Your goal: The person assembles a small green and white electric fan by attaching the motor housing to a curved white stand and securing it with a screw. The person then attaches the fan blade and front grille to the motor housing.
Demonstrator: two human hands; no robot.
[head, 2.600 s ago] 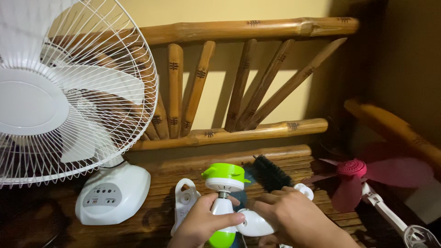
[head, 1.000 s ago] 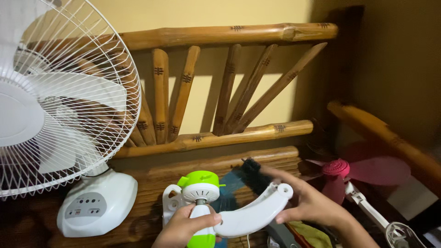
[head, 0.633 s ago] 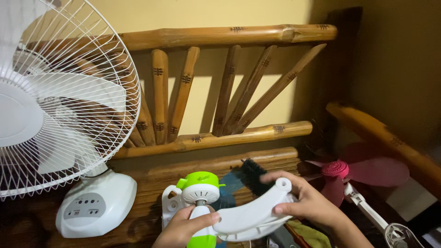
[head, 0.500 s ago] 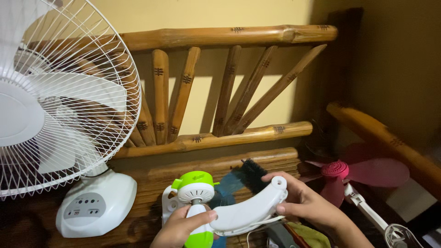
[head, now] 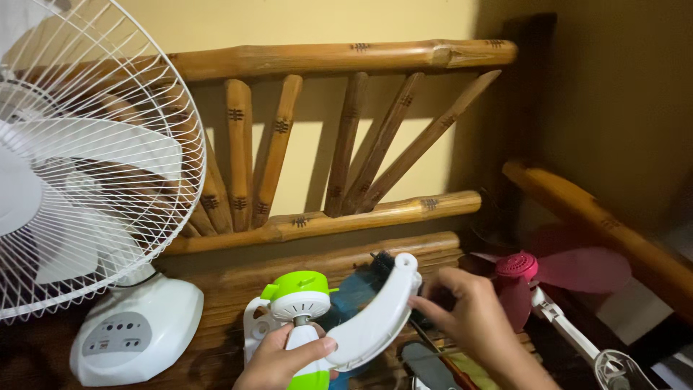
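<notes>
Head view. The left hand (head: 278, 361) is wrapped around the white-and-green neck of a small green fan (head: 299, 303), whose green motor housing stands upright just above the fingers. A curved white arm (head: 375, 318), joined to the fan's neck at the lower end, rises to the right of the green housing and ends in a rounded tip. The right hand (head: 469, 318) lies just right of that tip, fingers bent loosely; whether they pinch anything cannot be told. A black bristle brush (head: 386, 266) shows behind the white arm, right of the green housing. All rest over a bamboo bench (head: 346, 260) with a slatted backrest. Far left of the green fan stands a large white desk fan (head: 94, 180) with a wire cage and a button panel on its base. Far right of the green fan lies a small pink fan (head: 538, 271) on a white stem. No container is visible in this view.
</notes>
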